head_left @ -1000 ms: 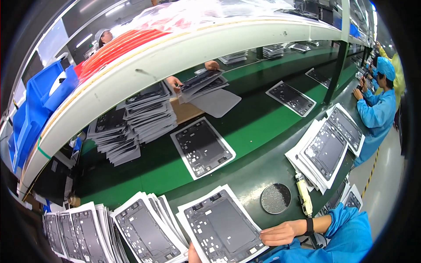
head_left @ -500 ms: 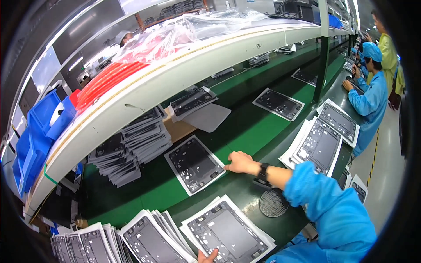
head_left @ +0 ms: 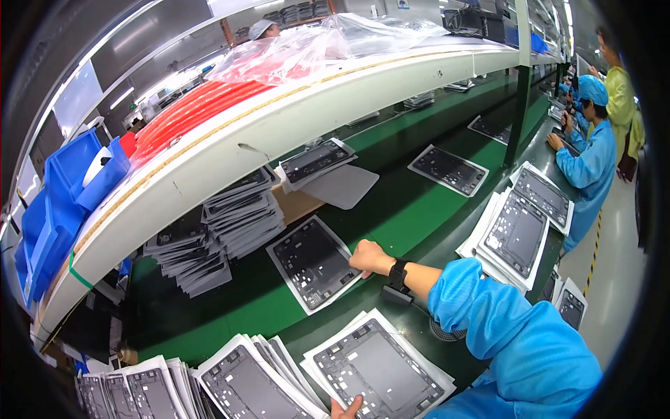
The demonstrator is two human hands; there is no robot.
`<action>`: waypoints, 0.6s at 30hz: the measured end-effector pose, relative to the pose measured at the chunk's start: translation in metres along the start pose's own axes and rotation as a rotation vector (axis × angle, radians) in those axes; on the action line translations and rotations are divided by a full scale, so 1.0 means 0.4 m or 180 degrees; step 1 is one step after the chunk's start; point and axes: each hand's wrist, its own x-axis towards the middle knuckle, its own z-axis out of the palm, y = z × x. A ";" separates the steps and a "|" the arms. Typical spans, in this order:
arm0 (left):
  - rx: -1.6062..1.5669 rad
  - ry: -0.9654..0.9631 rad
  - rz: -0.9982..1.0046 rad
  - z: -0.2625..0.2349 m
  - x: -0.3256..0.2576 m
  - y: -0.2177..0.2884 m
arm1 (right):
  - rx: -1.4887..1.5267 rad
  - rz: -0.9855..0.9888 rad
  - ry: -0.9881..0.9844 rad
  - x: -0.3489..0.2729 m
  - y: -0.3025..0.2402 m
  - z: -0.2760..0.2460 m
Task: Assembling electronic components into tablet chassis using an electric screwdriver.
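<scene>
On the green belt lies a dark tablet back panel (head_left: 310, 262) on a white sheet, dotted with small white and metallic parts. My right hand (head_left: 371, 258) is closed on its right edge, with the fingers over the panel; a black watch is on the wrist. In front of me, a similar tablet panel (head_left: 380, 363) tops a small stack on white sheets. Only part of my left hand (head_left: 347, 407) shows, at the lower edge of the view. Its thumb lies on the near edge of that top panel, and its remaining fingers are mostly hidden.
More panels (head_left: 248, 384) lean in rows at the lower left. Tall stacks (head_left: 241, 216) stand beyond the belt under a pale shelf (head_left: 293, 105) with red plastic-wrapped material. Another stack (head_left: 516, 234) lies to the right, near a person in blue (head_left: 590, 150). A green post (head_left: 520, 115) supports the shelf.
My right hand has moved from the corner of the belt panel onto its right edge and closed there. The view has shifted slightly; my left hand stays at the front stack.
</scene>
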 end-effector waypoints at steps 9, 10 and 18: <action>-0.0365 0.0048 -0.0165 0.000 -0.001 0.005 | 0.2877 0.0181 -0.1233 -0.204 0.029 -0.060; -0.0383 0.0017 -0.0091 0.002 0.002 0.003 | 0.2942 0.0138 -0.1337 -0.239 0.067 -0.077; -0.0278 0.0241 -0.0095 -0.015 0.020 -0.015 | 0.3486 0.0596 -0.2060 -0.658 0.207 -0.124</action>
